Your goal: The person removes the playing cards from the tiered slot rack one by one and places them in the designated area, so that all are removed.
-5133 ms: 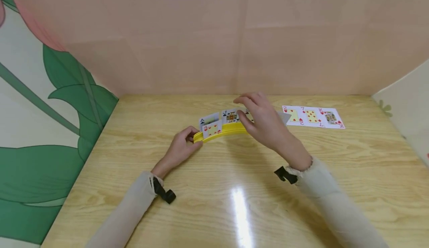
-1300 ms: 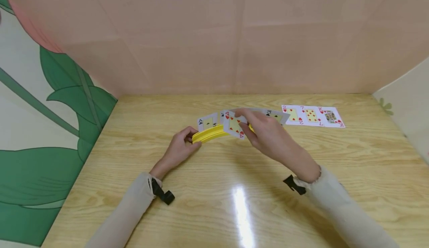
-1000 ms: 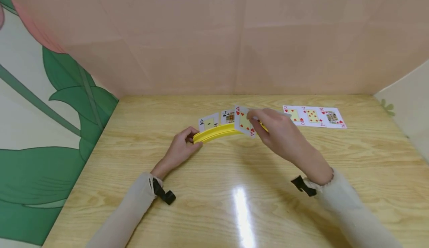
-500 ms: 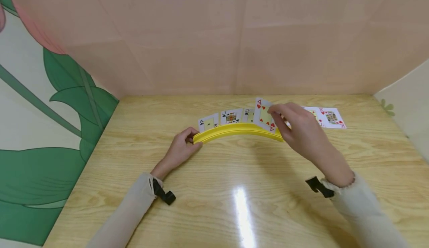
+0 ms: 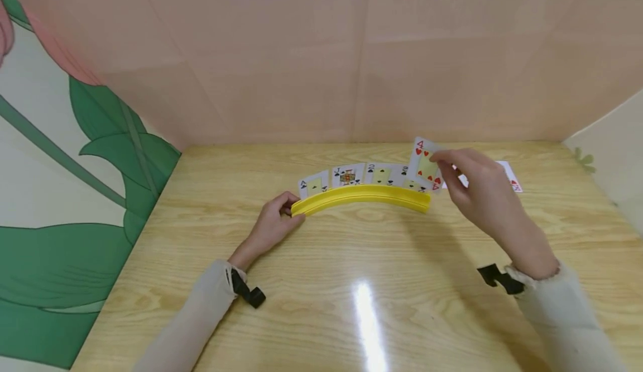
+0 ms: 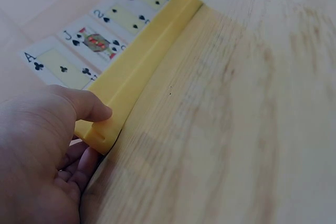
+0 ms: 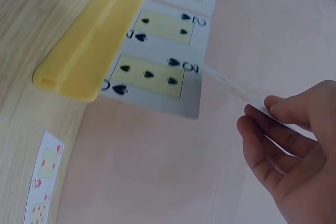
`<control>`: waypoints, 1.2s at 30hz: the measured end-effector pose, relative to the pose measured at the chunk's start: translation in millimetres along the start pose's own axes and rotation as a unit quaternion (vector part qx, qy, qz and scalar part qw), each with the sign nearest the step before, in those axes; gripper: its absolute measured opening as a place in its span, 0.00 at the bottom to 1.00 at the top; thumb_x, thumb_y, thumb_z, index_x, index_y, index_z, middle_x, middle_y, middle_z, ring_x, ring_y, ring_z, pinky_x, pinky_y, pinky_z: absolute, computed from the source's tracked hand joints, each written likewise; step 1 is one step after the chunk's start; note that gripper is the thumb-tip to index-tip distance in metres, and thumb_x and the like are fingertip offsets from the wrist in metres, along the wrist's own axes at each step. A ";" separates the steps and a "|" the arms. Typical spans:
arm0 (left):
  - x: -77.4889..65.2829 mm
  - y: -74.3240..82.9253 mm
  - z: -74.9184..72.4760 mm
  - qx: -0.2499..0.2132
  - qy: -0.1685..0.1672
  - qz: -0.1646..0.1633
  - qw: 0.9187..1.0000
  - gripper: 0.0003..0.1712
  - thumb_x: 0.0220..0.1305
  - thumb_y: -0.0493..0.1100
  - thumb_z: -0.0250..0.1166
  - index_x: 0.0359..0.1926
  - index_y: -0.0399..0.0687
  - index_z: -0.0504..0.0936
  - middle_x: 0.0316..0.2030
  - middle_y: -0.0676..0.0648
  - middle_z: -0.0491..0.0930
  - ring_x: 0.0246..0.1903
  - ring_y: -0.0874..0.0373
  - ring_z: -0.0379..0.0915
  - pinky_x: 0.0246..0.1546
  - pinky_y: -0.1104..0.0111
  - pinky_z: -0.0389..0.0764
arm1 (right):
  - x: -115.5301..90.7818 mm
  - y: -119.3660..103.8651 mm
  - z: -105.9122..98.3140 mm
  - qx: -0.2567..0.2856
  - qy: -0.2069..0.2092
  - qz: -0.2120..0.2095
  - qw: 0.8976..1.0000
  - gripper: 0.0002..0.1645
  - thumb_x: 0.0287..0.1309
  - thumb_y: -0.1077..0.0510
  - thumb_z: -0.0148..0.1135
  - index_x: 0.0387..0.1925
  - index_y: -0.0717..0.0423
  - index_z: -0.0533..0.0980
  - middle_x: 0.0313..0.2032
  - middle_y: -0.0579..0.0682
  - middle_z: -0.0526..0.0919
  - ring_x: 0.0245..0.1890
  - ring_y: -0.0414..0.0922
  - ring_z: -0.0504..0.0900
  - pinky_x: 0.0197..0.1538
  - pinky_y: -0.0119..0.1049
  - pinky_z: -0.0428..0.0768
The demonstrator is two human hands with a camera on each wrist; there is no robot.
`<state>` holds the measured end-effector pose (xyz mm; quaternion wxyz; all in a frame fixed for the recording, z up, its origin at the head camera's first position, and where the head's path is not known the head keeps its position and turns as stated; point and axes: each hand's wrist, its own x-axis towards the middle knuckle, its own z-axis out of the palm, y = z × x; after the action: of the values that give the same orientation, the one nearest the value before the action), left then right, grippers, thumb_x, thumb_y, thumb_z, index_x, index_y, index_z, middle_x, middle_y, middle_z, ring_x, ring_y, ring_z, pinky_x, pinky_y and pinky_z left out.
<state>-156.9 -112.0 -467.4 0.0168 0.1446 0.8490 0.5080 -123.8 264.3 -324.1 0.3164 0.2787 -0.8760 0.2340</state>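
Observation:
My left hand (image 5: 273, 221) grips the left end of a curved yellow card holder (image 5: 361, 194), thumb on its front in the left wrist view. Standing in the holder from left to right are an ace of clubs (image 6: 58, 68), a jack of spades (image 5: 346, 176), a two of spades (image 5: 380, 174) and another spade card (image 7: 149, 77) at the right end. My right hand (image 5: 484, 196) pinches a four of hearts (image 5: 421, 160) by its right side. That card is raised, tilted, and overlaps the rightmost spade in the head view; edge-on, it looks thin in the right wrist view.
Behind my right hand, a row of red cards lies on the wooden table (image 5: 321, 282), partly hidden; a king's corner (image 5: 512, 177) shows. The right wrist view shows the two of hearts (image 7: 47, 162) and the seven (image 7: 39, 211). A pink wall (image 5: 311, 70) rises behind.
The four of hearts, earlier in the holder's left front, has been lifted out by my right hand and carried right along the holder. My left hand stays at the left end.

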 end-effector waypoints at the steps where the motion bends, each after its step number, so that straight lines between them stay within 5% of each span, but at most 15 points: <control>1: -0.4 -0.2 -0.1 -0.001 0.000 -0.001 1.000 0.14 0.62 0.40 0.69 0.48 0.46 0.79 0.43 0.48 0.80 0.39 0.56 0.74 0.41 0.66 0.77 | 0.0 1.7 -1.0 -0.003 0.000 0.003 1.000 0.15 0.56 0.76 0.61 0.43 0.64 0.82 0.38 0.57 0.85 0.33 0.47 0.79 0.37 0.28 0.69; 15: -2.3 0.2 -4.1 0.005 0.009 -0.015 1.000 0.14 0.62 0.39 0.70 0.48 0.46 0.79 0.43 0.48 0.80 0.39 0.56 0.74 0.41 0.65 0.77 | 0.5 25.4 -10.4 -0.024 -0.003 0.054 0.998 0.14 0.60 0.75 0.58 0.44 0.64 0.82 0.40 0.58 0.85 0.29 0.41 0.72 0.31 0.21 0.64; 26: 1.3 1.5 -2.4 0.001 0.001 -0.008 1.000 0.15 0.62 0.39 0.70 0.49 0.46 0.79 0.44 0.48 0.80 0.39 0.56 0.75 0.42 0.64 0.78 | -6.2 50.9 -20.9 -0.011 0.038 0.114 0.993 0.11 0.63 0.69 0.60 0.47 0.65 0.78 0.33 0.58 0.83 0.37 0.15 0.68 0.39 0.13 0.66; 30: 2.2 2.3 -1.4 0.001 0.001 -0.004 1.000 0.15 0.62 0.39 0.70 0.49 0.45 0.79 0.44 0.48 0.80 0.39 0.57 0.75 0.43 0.64 0.78 | -9.1 62.7 -26.6 -0.005 0.057 0.129 0.990 0.10 0.64 0.68 0.60 0.45 0.68 0.76 0.32 0.54 0.82 0.36 0.15 0.69 0.41 0.12 0.66; 36: 1.9 2.6 -0.7 -0.001 0.000 -0.006 1.000 0.15 0.61 0.38 0.70 0.48 0.45 0.79 0.44 0.48 0.80 0.39 0.56 0.75 0.42 0.65 0.78 | -15.0 81.7 -33.2 -0.007 0.075 0.156 0.985 0.09 0.64 0.66 0.60 0.43 0.69 0.77 0.34 0.29 0.76 0.35 0.16 0.70 0.39 0.11 0.66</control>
<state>-158.2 -111.0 -464.6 0.0203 0.1391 0.8492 0.5091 -151.9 348.9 -330.6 0.3431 0.1179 -0.8840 0.2948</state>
